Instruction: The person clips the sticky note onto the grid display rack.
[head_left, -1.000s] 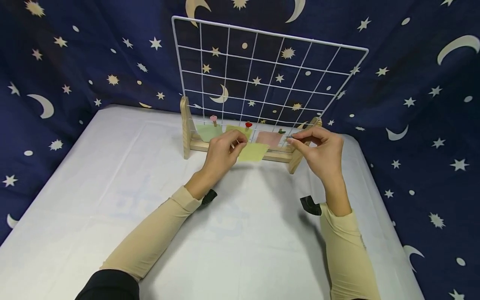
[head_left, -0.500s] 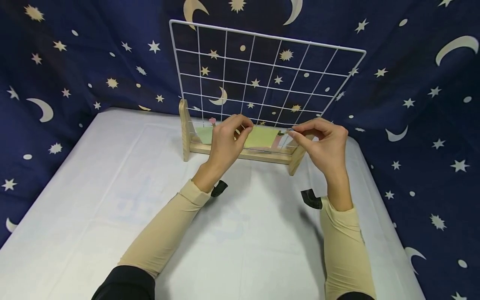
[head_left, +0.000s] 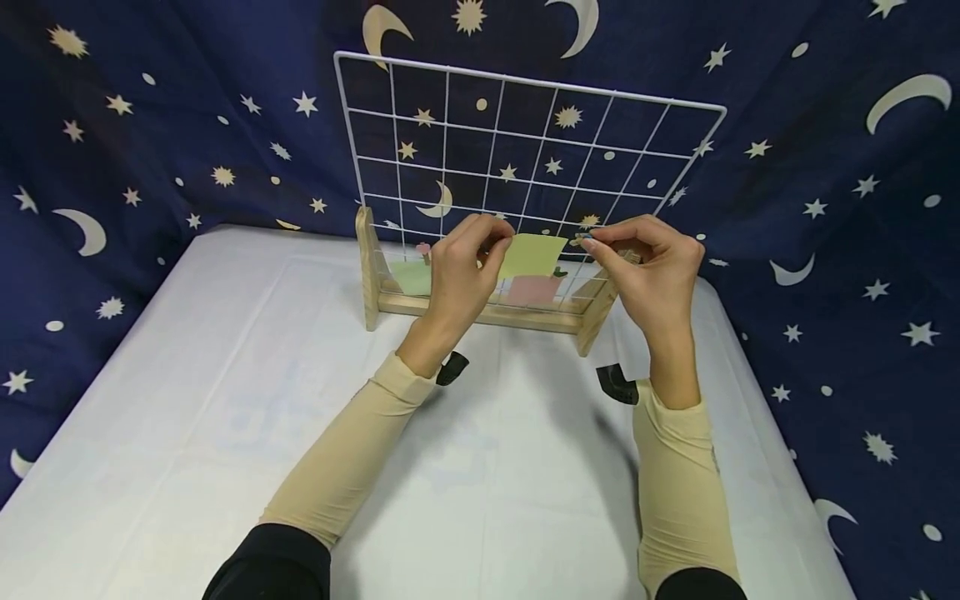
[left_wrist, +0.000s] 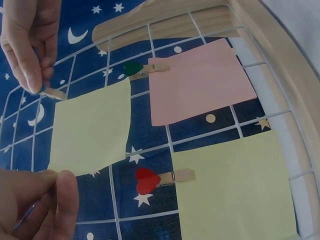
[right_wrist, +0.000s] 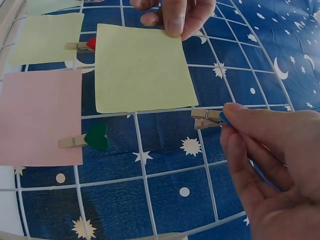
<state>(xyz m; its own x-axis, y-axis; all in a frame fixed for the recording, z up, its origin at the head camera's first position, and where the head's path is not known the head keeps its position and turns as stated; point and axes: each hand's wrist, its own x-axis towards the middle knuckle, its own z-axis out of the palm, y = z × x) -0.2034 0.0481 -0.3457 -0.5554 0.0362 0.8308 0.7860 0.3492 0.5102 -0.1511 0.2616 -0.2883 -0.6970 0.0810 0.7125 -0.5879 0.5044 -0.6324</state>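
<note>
My left hand [head_left: 465,271] pinches a corner of a yellow paper note [head_left: 534,255] between thumb and forefinger, holding it up before the white wire grid [head_left: 529,82]. Thumb and fingers of my right hand [head_left: 654,271] pinch a small wooden clothespin [right_wrist: 206,115] with a blue end. In the right wrist view its tips look parted, right beside the note's near corner. Below hangs a pink note [left_wrist: 200,85], clipped by a clothespin with a green heart [right_wrist: 97,137]. A second yellow note [left_wrist: 232,185] hangs under a red-heart clothespin [left_wrist: 148,181]; my left hand hides it in the head view.
A pale green note [head_left: 408,277] hangs at the grid's lower left with a pink-topped clothespin [head_left: 424,252]. A wooden stand [head_left: 367,271] carries the grid on the white-covered table [head_left: 225,358]. Dark blue star-and-moon cloth [head_left: 247,50] hangs behind and at both sides.
My left hand has lifted the yellow note up and rightward, from in front of the stand's base to above the pink note. My right hand has risen slightly with the clothespin.
</note>
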